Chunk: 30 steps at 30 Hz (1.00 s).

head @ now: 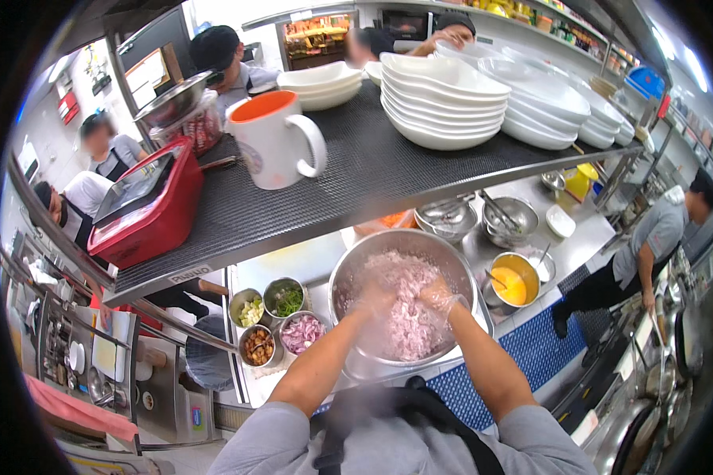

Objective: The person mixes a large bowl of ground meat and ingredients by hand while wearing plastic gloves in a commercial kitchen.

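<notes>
A large stainless steel bowl [464,267] holds a pale pink, minced mixture [413,320]. My left hand [377,297] is in the mixture at the bowl's left side; a blurred patch covers it, so its fingers cannot be made out. My right hand [439,295], in a clear plastic glove, is in the mixture at the right side, its fingertips hidden. Left of the bowl stand metal containers of sliced red onion [303,333], chopped green herbs [287,301], pale diced pieces [250,312] and browned pieces with a spoon [258,347]. To the right is a metal pot of yellow-orange liquid [509,285].
Above the far side of the table runs a shelf [333,154] with stacked white bowls [442,101], an orange-lined mug [267,142] and a red container [154,219]. Metal bowls [510,219] stand at the back right. A co-worker [659,225] stands at the right; several others are beyond the shelf.
</notes>
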Available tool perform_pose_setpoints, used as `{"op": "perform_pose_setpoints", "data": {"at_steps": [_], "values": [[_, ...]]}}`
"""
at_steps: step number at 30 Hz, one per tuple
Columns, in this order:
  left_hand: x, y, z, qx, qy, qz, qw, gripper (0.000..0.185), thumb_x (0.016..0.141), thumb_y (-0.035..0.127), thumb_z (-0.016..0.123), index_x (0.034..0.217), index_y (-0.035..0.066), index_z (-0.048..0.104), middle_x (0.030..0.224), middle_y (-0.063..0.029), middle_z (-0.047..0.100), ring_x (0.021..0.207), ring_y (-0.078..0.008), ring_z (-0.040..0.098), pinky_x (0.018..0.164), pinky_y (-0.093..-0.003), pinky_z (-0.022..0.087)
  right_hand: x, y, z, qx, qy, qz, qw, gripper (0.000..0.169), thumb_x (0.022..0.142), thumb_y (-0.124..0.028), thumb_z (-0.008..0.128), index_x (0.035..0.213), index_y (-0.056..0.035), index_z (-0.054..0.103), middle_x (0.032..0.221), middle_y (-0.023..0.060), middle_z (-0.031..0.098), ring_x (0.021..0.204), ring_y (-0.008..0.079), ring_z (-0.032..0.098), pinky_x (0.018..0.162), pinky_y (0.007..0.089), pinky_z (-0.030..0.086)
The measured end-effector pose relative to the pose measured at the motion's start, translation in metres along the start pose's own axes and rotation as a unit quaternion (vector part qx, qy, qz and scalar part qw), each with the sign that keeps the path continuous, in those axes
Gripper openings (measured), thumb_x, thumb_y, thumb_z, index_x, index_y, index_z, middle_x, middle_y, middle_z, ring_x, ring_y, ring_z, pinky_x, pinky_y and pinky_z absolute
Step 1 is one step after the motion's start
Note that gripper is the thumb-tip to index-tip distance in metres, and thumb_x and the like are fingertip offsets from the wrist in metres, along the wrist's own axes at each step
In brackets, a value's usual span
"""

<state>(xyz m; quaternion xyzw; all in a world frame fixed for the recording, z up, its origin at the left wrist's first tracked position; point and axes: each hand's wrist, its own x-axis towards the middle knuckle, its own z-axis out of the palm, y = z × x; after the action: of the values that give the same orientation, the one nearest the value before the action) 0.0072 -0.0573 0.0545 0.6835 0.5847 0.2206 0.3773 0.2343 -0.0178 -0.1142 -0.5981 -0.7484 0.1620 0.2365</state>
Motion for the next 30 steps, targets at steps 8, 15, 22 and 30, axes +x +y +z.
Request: {"op": "perform_pose_setpoints", "data": {"at_steps": [8,15,22,30], "values": [[0.026,-0.063,0.014,0.123,-0.002,0.147,0.981,0.056,0.077,0.031,0.059,0.123,0.001,0.049,0.125,-0.0244,0.049,0.118,-0.0363,0.046,0.1,-0.0415,0.036,-0.005,-0.118,-0.098,0.121,0.026,0.018,0.992,0.026,0.07,-0.014,0.055,0.092,-0.0015,0.064,0.094,0.0174,0.066,0.09,0.0324,0.062,0.082,0.0377,0.048],[0.005,-0.027,0.009,0.023,-0.019,0.111,0.993,0.061,0.084,0.041,0.052,0.13,0.001,0.043,0.129,-0.0214,0.047,0.12,-0.0321,0.045,0.1,-0.04,0.037,-0.007,-0.128,-0.107,-0.02,0.059,0.034,0.997,0.033,0.075,-0.032,0.055,0.09,-0.0048,0.066,0.087,0.0192,0.065,0.08,0.034,0.062,0.075,0.0431,0.048],[0.03,0.002,-0.037,-0.304,-0.126,0.091,0.94,0.06,0.094,0.051,0.032,0.132,0.006,0.043,0.125,-0.0146,0.05,0.114,-0.0249,0.047,0.096,-0.0367,0.039,0.023,-0.155,-0.115,-0.182,-0.073,0.107,0.975,0.041,0.079,-0.039,0.048,0.089,-0.0048,0.068,0.091,0.0207,0.065,0.091,0.0323,0.062,0.085,0.0404,0.046],[-0.001,0.031,-0.058,-0.419,-0.112,-0.099,0.896,0.058,0.093,0.047,0.037,0.127,0.001,0.047,0.121,-0.0221,0.052,0.119,-0.0314,0.045,0.1,-0.036,0.036,0.013,-0.221,-0.182,-0.054,-0.259,-0.001,0.964,0.062,0.069,-0.038,0.067,0.12,-0.0038,0.055,0.105,0.0188,0.063,0.093,0.0286,0.062,0.081,0.0357,0.048]]}}
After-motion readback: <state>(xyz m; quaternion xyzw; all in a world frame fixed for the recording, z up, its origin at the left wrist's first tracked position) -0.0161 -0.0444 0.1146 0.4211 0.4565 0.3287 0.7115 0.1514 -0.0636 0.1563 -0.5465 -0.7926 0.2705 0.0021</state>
